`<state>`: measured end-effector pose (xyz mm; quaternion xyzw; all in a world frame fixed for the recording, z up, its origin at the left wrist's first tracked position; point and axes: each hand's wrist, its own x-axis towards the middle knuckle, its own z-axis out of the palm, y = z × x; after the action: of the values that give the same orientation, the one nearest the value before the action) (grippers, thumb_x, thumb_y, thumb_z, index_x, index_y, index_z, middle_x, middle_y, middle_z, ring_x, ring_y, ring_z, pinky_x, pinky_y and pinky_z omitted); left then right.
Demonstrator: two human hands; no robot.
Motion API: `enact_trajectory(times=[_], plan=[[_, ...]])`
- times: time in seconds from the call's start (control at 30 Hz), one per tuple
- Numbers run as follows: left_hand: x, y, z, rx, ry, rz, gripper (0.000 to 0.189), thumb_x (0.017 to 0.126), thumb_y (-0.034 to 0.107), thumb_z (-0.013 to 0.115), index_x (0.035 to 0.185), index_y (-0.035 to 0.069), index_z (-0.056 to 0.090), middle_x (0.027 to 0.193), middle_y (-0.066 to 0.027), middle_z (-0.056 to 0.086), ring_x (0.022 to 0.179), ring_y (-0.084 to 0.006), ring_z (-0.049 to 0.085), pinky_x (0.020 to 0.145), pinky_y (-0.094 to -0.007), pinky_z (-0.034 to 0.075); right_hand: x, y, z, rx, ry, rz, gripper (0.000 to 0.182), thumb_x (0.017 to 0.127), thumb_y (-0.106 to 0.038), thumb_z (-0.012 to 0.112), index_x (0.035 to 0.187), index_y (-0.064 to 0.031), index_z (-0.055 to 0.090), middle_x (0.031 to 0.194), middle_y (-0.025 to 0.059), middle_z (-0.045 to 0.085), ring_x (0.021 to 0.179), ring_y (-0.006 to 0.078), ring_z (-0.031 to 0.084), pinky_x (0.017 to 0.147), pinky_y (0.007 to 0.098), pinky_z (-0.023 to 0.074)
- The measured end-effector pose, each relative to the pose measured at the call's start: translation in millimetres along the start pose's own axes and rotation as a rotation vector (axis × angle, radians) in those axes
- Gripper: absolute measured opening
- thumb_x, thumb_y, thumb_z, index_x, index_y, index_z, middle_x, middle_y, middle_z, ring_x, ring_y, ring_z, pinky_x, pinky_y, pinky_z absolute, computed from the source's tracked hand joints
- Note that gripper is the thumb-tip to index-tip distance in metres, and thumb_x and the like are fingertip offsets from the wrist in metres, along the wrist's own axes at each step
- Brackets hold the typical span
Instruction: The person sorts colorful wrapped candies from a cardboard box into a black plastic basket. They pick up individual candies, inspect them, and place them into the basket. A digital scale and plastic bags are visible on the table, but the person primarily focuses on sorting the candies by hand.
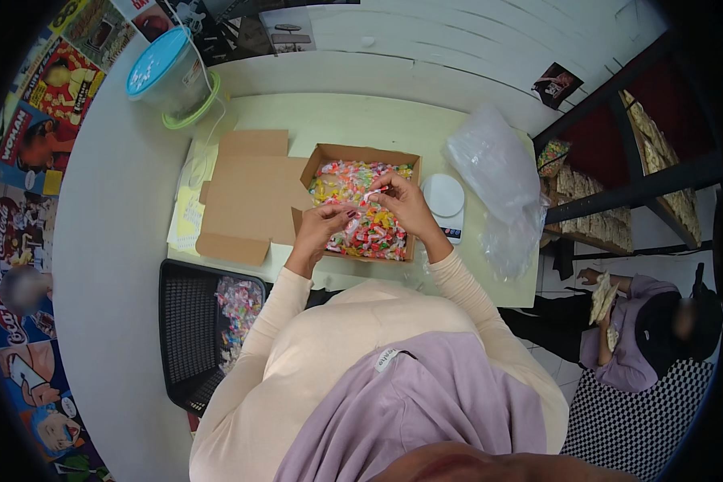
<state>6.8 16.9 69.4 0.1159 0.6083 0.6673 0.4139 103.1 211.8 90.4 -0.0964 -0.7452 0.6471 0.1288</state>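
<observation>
An open cardboard box [414, 199] holds many small candies [370, 238] in colourful wrappers. My right hand [405, 202] is over the box's right half, its thumb and fingertips pinching a small white-and-red wrapped candy [375, 193]. At the box's left side, my left hand [325, 224] is closed at the fingertips on what looks like a thin piece of clear plastic [354, 208]. That plastic is hard to make out against the candies. The box's lid [256, 187] lies folded out flat to the left.
Right of the box stands a white kitchen scale [444, 196], beside clear plastic bags [497, 181]. A black basket [193, 325] with bagged candies is at lower left. A blue-lidded tub [162, 66] stands back left. Shelves [644, 181] and another person [623, 331] are at right.
</observation>
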Motion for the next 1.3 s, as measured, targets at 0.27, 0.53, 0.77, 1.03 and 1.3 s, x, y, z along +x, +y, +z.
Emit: enact_trajectory(times=[0.27, 0.53, 0.77, 1.03, 1.3], plan=[[-8.7, 8.4, 9.5, -0.01, -0.072, -0.022, 0.025, 0.089, 0.004, 0.063, 0.113, -0.004, 0.064, 0.101, -0.0095, 0.069, 0.092, -0.0141, 0.065, 0.078, -0.0248, 0.051, -9.8, -20.4, -0.9, -0.205, 0.008, 0.026, 0.018, 0.084, -0.013, 0.072, 0.093, -0.0026, 0.061, 0.081, 0.0, 0.06, 0.067, 0.0051, 0.053, 0.061, 0.022, 0.0444], [-11.3, -6.6, 10.3, 0.01, -0.039, 0.001, 0.021, 0.09, 0.003, 0.062, 0.109, -0.004, 0.065, 0.099, -0.0081, 0.069, 0.09, -0.0129, 0.065, 0.078, -0.0232, 0.051, -17.0, -24.4, 11.9, -0.269, 0.075, -0.056, 0.019, 0.082, -0.015, 0.075, 0.09, -0.0026, 0.062, 0.07, 0.0, 0.059, 0.06, 0.005, 0.05, 0.054, 0.0217, 0.0412], [-14.7, -12.8, 10.1, -0.068, -0.024, -0.077, 0.017, 0.09, 0.003, 0.062, 0.105, -0.003, 0.066, 0.096, -0.0063, 0.069, 0.086, -0.0112, 0.065, 0.076, -0.0223, 0.051, -20.7, -11.8, 12.1, -0.171, -0.069, 0.104, 0.015, 0.086, -0.012, 0.071, 0.091, -0.0002, 0.062, 0.077, 0.0021, 0.064, 0.065, 0.0051, 0.056, 0.057, 0.0218, 0.0446], [-18.1, -15.5, 10.3, -0.175, -0.078, -0.16, 0.014, 0.091, 0.009, 0.063, 0.103, 0.002, 0.066, 0.093, -0.0034, 0.068, 0.081, -0.009, 0.063, 0.071, -0.0227, 0.05, -21.7, 13.2, 15.4, -0.04, -0.119, 0.051, 0.022, 0.087, -0.017, 0.068, 0.098, 0.0022, 0.067, 0.092, 0.0087, 0.067, 0.079, 0.0126, 0.063, 0.07, 0.0266, 0.049], [-14.0, -21.6, 7.6, -0.273, -0.095, -0.177, 0.011, 0.093, 0.012, 0.061, 0.096, 0.003, 0.067, 0.088, -0.0008, 0.066, 0.077, -0.0092, 0.061, 0.068, -0.0244, 0.049, -29.0, -3.8, 15.2, 0.036, -0.105, 0.131, 0.018, 0.088, -0.015, 0.067, 0.096, 0.0014, 0.066, 0.107, 0.009, 0.06, 0.096, 0.016, 0.061, 0.078, 0.0281, 0.0502]])
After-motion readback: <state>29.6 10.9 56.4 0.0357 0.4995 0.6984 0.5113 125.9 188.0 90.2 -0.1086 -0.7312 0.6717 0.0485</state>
